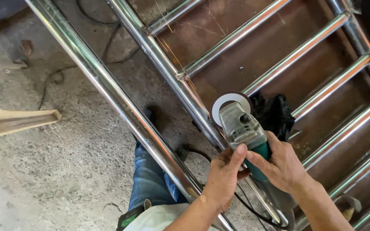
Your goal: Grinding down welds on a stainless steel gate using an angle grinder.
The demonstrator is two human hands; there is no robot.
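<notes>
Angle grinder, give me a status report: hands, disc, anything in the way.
Left hand and right hand both grip the angle grinder. Disc at steel tube, sparks flying. Black cloth beside the disc.

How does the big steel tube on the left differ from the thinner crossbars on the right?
The big steel tube is thicker than the crossbars. It runs from the top left down toward the hands, while the crossbars slant the other way, up to the right. The tube is one long run; the crossbars are several parallel rungs joined to a rail. Both are shiny round metal, near the angle grinder held by the left hand and right hand.
</notes>
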